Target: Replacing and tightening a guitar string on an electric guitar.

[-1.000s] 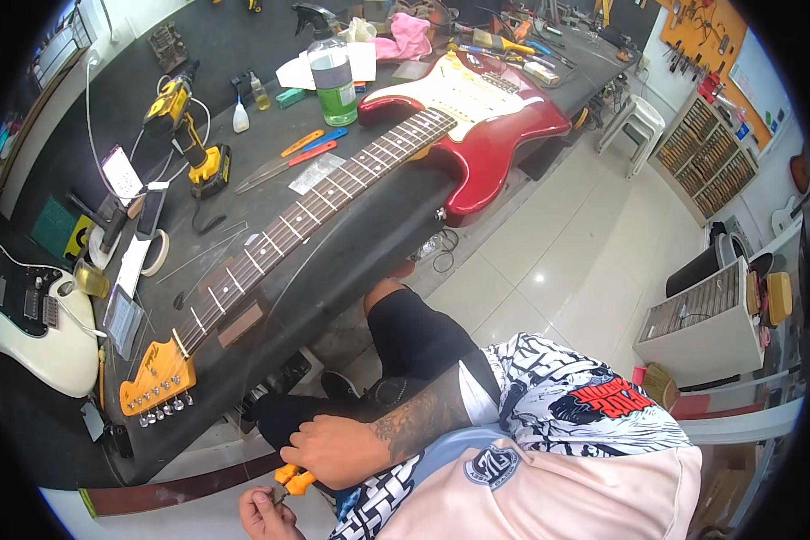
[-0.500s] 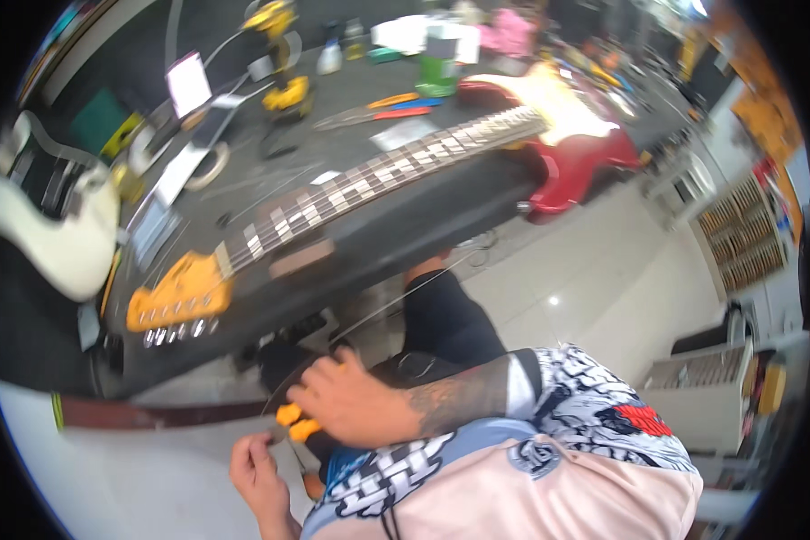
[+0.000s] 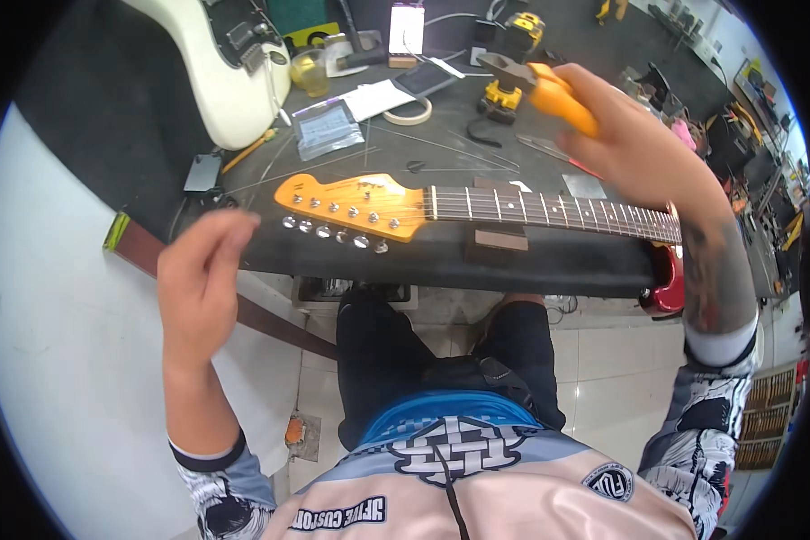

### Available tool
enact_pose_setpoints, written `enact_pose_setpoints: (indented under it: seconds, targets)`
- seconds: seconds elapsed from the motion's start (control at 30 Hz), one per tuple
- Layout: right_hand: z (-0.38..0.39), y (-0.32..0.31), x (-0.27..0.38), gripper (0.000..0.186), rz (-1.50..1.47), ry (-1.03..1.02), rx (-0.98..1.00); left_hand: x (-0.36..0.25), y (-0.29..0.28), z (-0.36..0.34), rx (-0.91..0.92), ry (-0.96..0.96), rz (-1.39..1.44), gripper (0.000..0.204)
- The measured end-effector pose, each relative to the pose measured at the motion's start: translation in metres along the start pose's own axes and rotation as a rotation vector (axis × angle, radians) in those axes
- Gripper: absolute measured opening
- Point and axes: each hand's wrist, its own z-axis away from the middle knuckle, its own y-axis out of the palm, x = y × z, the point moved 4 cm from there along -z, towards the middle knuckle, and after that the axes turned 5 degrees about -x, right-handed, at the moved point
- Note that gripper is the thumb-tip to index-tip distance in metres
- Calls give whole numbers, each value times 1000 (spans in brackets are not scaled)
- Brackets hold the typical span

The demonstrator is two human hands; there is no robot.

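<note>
The orange-handled pliers (image 3: 560, 103) are raised above the table (image 3: 567, 270), their metal head near the yellow drill (image 3: 524, 34); earlier, you hold them low beside your lap. Your right hand (image 3: 625, 139) grips the handles. Your left hand (image 3: 202, 292) is now left of the headstock (image 3: 351, 202), thumb and fingertips close together; blur prevents telling whether they pinch anything. The tuners sit near the table's front edge. Bare surface lies between neck and drill. Your right forearm hides most of the red guitar body (image 3: 666, 283); the frame crops the white guitar (image 3: 198, 72).
</note>
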Motion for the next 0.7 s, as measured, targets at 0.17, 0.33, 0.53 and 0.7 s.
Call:
enact_pose_setpoints:
  seconds: [0.17, 0.33, 0.53, 0.7]
  targets:
    - [-63, 86, -145, 59, 231, 92, 373, 33, 25, -72, 330, -171, 320, 26]
    - [-60, 122, -176, 59, 344, -5, 333, 59, 51, -100, 532, -495, 672, 27]
    - [-98, 39, -7, 63, -488, -58, 285, 63, 71, -116, 675, -455, 476, 31]
    - [-106, 52, 74, 42, -172, -126, 265, 41, 93, -133, 657, -355, 439, 31]
